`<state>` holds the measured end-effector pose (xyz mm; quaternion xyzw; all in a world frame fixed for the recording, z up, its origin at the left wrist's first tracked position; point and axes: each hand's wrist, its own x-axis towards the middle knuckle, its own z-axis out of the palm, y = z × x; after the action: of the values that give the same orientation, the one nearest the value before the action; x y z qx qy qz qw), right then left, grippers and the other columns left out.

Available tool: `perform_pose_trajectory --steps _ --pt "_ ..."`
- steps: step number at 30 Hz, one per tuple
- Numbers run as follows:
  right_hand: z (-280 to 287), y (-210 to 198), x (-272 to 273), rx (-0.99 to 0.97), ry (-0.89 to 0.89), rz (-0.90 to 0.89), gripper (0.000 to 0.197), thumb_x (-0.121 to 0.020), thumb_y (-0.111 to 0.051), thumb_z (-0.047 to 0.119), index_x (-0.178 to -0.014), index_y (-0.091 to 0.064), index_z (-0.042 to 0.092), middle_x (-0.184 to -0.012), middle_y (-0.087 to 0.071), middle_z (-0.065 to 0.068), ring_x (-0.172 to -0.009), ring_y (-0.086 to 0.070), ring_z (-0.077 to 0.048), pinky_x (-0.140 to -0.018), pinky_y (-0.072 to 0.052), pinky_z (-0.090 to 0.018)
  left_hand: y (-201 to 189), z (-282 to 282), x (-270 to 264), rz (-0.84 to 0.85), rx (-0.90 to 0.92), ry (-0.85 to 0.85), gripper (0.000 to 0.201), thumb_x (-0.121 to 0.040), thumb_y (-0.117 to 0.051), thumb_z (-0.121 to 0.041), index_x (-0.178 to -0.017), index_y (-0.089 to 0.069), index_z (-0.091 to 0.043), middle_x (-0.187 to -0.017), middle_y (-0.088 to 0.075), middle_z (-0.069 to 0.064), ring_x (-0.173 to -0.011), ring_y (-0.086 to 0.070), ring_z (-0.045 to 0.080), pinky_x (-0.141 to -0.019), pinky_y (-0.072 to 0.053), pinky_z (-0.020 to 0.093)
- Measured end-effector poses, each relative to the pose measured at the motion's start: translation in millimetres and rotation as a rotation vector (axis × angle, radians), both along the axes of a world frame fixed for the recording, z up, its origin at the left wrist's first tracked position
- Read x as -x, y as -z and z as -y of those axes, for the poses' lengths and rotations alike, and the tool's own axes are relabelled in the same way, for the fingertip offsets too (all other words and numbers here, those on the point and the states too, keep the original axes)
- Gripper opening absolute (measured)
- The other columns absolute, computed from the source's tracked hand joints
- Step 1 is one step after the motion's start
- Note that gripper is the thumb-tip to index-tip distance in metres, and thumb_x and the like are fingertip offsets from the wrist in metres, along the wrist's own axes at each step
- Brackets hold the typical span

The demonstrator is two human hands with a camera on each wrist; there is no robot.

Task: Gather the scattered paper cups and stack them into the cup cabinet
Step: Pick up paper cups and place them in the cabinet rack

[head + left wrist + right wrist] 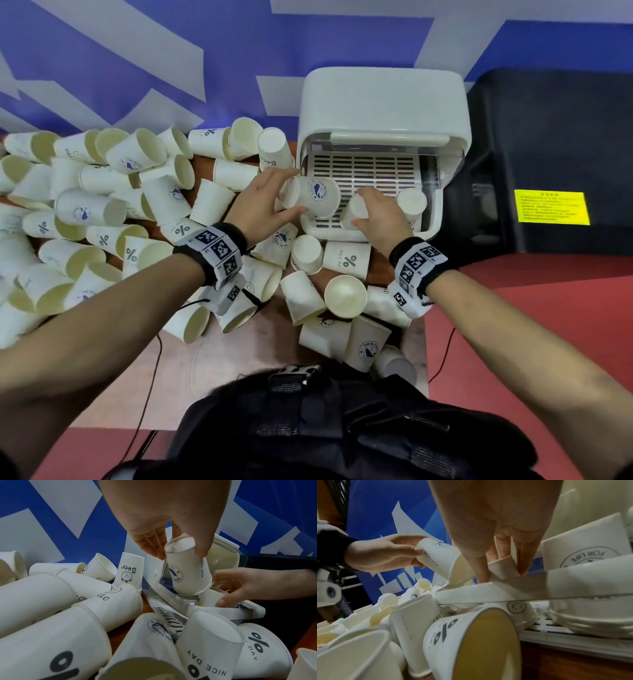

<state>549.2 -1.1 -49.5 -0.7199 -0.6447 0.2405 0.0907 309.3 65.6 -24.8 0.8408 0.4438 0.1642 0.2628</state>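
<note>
Paper cups, one per hand

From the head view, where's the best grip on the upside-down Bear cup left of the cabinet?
Take the Bear cup by its narrow closed base, fingers coming down from above. It stands rim-down beside the cabinet, so the base is the free top end, while other cups crowd its lower wall.

Cabinet mouth open; cup pile crowds left.
</note>
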Motion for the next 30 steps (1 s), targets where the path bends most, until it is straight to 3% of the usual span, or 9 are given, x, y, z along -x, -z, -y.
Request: perform_pose_trajectory --steps 3,7,10,12,15,20,26,30 --pt "0.1 -2.5 -1.5 0.027 -0.054 0.012 0.052 -0.086 -0.060 0.009 -0.134 -0.041 0.009 -0.136 -0.046 -0.012 -0.114 -0.050 -0.036 -0.094 -0.044 -0.044 -1.2 0.7 1.3 -0.009 0.005 0.006 0.060 -0.085 -0.068 -0.040 -0.136 -0.046 -0.016 -0.127 -0.052 0.005 -0.112 -0.049 0.021 -0.092 -0.036 0.024" --pt "7.7 -13.2 -12.4 0.043 0.033 -0.088 0.061 -0.087 -0.055 0.005 -0.144 -0.033 0.012 -0.153 -0.023 -0.012 -0.137 -0.029 -0.031 -0.112 -0.029 -0.036 -8.9 3.0 -5.6 0.001 0.000 0.046 0.060 -0.086 -0.067 -0.038 -0.136 -0.045 -0.015 -0.129 -0.051 0.007 -0.117 -0.045 0.021 -0.097 -0.036 0.027" --pt "28.3 -31.0 -24.4 -0.113 0.125 -0.152 0.055 -0.089 -0.055 0.006 -0.141 -0.038 0.007 -0.148 -0.032 -0.013 -0.136 -0.032 -0.027 -0.113 -0.026 -0.031 -17.0 5.2 -16.5 -0.006 -0.012 0.082 0.060 -0.086 -0.068 -0.033 -0.137 -0.044 -0.014 -0.133 -0.050 0.007 -0.123 -0.043 0.024 -0.104 -0.036 0.036" --pt "48.6 -41.0 -33.7 -0.189 0.134 -0.143 0.049 -0.088 -0.053 0.002 -0.136 -0.044 0.004 -0.141 -0.039 -0.014 -0.132 -0.037 -0.028 -0.113 -0.028 -0.032 -21.5 6.4 -27.5 -0.003 -0.016 0.103 0.060 -0.085 -0.069 -0.030 -0.137 -0.043 -0.015 -0.135 -0.049 0.006 -0.125 -0.041 0.023 -0.107 -0.032 0.035" --pt "79.7 -45.6 -49.1 -0.234 0.165 -0.106 0.045 -0.085 -0.053 -0.003 -0.130 -0.049 0.002 -0.135 -0.044 -0.015 -0.127 -0.043 -0.029 -0.109 -0.031 -0.031 -25.4 8.4 -49.3 0.004 -0.049 0.162 0.058 -0.084 -0.069 -0.029 -0.135 -0.045 -0.014 -0.134 -0.051 0.005 -0.120 -0.045 0.024 -0.102 -0.033 0.032" --pt "109.0 -43.0 -57.1 -0.258 0.239 -0.129 0.043 -0.085 -0.052 -0.003 -0.128 -0.051 0.002 -0.132 -0.047 -0.014 -0.124 -0.045 -0.025 -0.103 -0.024 -0.015 -25.3 16.0 -87.7 0.026 -0.145 0.291 0.053 -0.084 -0.068 -0.027 -0.131 -0.048 -0.011 -0.130 -0.054 0.007 -0.111 -0.050 0.027 -0.096 -0.041 0.039" --pt "120.6 -33.8 -51.9 -0.277 0.291 -0.203 0.044 -0.085 -0.053 -0.003 -0.129 -0.050 0.001 -0.133 -0.047 -0.015 -0.123 -0.045 -0.025 -0.102 -0.024 -0.014 -18.8 14.9 -126.9 0.021 -0.234 0.395 0.051 -0.087 -0.062 -0.032 -0.132 -0.048 -0.012 -0.133 -0.052 0.007 -0.112 -0.050 0.030 -0.095 -0.041 0.040" --pt "127.3 -28.7 -51.8 -0.269 0.302 -0.219 0.045 -0.087 -0.053 -0.001 -0.131 -0.049 0.002 -0.134 -0.046 -0.013 -0.126 -0.044 -0.023 -0.105 -0.027 -0.019 -16.5 12.9 -148.1 0.003 -0.272 0.455 0.051 -0.085 -0.063 -0.030 -0.131 -0.049 -0.014 -0.131 -0.053 0.006 -0.110 -0.051 0.029 -0.095 -0.042 0.041"
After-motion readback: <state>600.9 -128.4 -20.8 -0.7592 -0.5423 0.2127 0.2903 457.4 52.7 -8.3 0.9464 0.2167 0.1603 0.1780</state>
